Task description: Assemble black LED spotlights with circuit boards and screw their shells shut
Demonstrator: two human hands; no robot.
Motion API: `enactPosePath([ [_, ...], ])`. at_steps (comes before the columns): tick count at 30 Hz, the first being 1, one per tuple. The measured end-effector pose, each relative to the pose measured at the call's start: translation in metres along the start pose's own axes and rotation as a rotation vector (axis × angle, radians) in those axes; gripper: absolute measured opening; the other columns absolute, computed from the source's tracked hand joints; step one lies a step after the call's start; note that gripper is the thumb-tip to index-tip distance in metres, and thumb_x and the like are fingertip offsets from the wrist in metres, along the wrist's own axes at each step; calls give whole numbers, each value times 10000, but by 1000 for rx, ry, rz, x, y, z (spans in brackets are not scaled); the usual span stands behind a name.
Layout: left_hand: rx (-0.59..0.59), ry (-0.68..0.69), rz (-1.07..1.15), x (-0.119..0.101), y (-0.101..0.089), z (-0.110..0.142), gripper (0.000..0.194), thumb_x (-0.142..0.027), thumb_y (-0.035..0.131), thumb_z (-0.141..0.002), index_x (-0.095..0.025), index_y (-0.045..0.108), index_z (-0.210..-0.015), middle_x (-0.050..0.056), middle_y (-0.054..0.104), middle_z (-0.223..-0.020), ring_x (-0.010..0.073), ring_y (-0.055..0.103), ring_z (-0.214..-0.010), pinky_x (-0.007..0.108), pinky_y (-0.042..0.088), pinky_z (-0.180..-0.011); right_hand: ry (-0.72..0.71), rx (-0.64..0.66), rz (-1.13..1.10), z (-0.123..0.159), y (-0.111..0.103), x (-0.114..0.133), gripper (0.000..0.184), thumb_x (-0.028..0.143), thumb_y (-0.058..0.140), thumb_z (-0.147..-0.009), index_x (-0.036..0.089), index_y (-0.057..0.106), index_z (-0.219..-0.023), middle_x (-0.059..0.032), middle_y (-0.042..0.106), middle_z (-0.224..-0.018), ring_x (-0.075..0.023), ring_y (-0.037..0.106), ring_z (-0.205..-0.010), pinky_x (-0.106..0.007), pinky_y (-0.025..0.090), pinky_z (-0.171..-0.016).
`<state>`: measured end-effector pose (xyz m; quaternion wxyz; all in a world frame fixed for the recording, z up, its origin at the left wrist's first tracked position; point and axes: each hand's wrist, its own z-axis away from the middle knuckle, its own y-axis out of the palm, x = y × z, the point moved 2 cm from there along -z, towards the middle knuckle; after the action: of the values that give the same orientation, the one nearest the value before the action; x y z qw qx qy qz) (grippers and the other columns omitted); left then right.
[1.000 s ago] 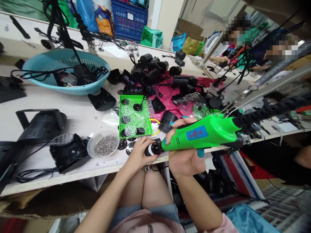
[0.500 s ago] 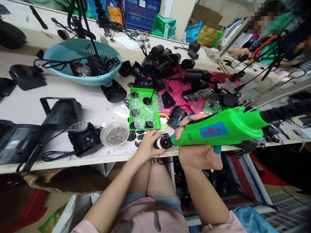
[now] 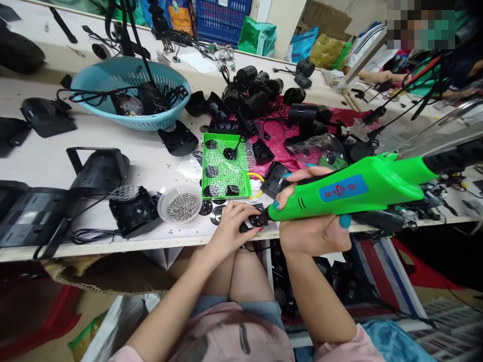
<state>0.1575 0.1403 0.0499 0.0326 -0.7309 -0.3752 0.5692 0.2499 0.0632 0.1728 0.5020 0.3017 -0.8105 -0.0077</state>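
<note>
**At the bench's front edge, a green screwdriver meets a small black part**

From the head view, our left hand (image 3: pixel 231 223) is curled around a black round part (image 3: pixel 257 218) at the front edge of the white bench (image 3: pixel 132 245), thumb on the near side and fingers over the far side; much of the part is hidden beneath them. Our right hand (image 3: pixel 311 240) grips a green electric screwdriver (image 3: pixel 335 196), its fingers wrapped near the narrow front end. The tool lies nearly level, its nose at the round part; we cannot tell whether the bit touches it. A thick black cable (image 3: pixel 453 158) leaves its rear.

Left of our left hand stands a translucent bowl (image 3: pixel 162 208) of small metal screws (image 3: pixel 183 207). Beyond that hand sits a green perforated tray (image 3: pixel 230 196) with black discs in it, and a black housing (image 3: pixel 275 178) lies just past our right fingers.

We judge the screwdriver stiff, smooth and fairly heavy, with the cable likely dragging at its back; the slim section behind the nose looks the best hold. The round part seems light, hard and rather slippery, liable to twist, so we would pinch it by its sides, fingertips clear of the bit.
</note>
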Motion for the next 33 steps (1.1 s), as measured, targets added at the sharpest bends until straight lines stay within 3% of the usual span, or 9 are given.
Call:
enactPosePath([
  [4, -36, -32, -10, 0, 2, 1, 201, -201, 701, -845, -246, 721, -1040, 61, 715, -1144, 261, 567, -1080, 453, 439, -979, 40, -60, -26, -3, -7, 6, 410, 499, 431, -760, 242, 643, -999, -48, 545, -889, -145, 478, -491, -331, 379, -447],
  [9, -67, -4, -3, 1, -2, -4, 179, -181, 706, -841, -243, 733, -1006, 57, 732, -1120, 266, 564, -1084, 464, 444, -975, -5, -105, -21, -10, -32, 31, 444, 490, 433, -788, 260, 699, -1060, -46, 518, -973, -152, 513, -571, -336, 401, -487],
  [12, -23, 24, 8, 1, -3, -10, 158, -155, 671, -857, -230, 732, -982, 66, 741, -1069, 256, 602, -1036, 451, 455, -937, -8, -167, 29, -11, -49, 39, 448, 516, 453, -776, 255, 719, -1024, -55, 519, -984, -163, 501, -603, -332, 401, -468],
  [16, 38, 85, -25, -4, -1, -13, 194, -136, 605, -891, -228, 724, -1014, 67, 736, -1092, 240, 617, -1013, 437, 452, -930, -51, -197, 24, -6, -64, 33, 490, 518, 432, -784, 217, 723, -1039, -76, 547, -984, -187, 528, -618, -339, 417, -435],
  [21, -141, 56, -42, -3, -11, -19, 207, -170, 570, -920, -247, 731, -1024, 50, 719, -1095, 225, 626, -1034, 418, 478, -941, -19, -232, 6, -2, -70, 23, 469, 492, 464, -755, 203, 741, -999, -75, 571, -964, -176, 559, -569, -320, 389, -375],
  [24, -276, -33, -229, 13, -29, -34, 215, -195, 574, -931, -243, 749, -1047, 56, 706, -1066, 235, 613, -1008, 418, 481, -921, -52, -221, 18, -2, -71, 23, 465, 499, 435, -799, 217, 745, -1000, -82, 586, -965, -178, 551, -571, -315, 385, -372],
  [28, -196, -145, -520, 37, -41, -53, 237, -228, 556, -941, -233, 772, -1039, 79, 702, -1059, 276, 570, -954, 458, 471, -871, -8, -208, 59, -2, -73, 22, 468, 531, 446, -789, 240, 732, -1017, -78, 588, -914, -182, 520, -551, -329, 393, -402],
  [31, -127, -174, -545, 44, -39, -55, 285, -183, 516, -936, -205, 756, -1089, 92, 691, -1085, 288, 570, -977, 474, 472, -896, 5, -291, 40, -1, -76, 21, 428, 517, 480, -752, 241, 721, -972, -105, 579, -1011, -244, 577, -720, -311, 377, -383],
  [33, -127, -183, -519, 43, -39, -51, 324, -156, 494, -931, -181, 726, -1156, 106, 676, -1119, 296, 568, -1018, 484, 471, -933, 26, -279, 27, -1, -78, 21, 429, 511, 501, -746, 233, 717, -992, -107, 568, -1032, -245, 579, -740, -316, 393, -398],
])
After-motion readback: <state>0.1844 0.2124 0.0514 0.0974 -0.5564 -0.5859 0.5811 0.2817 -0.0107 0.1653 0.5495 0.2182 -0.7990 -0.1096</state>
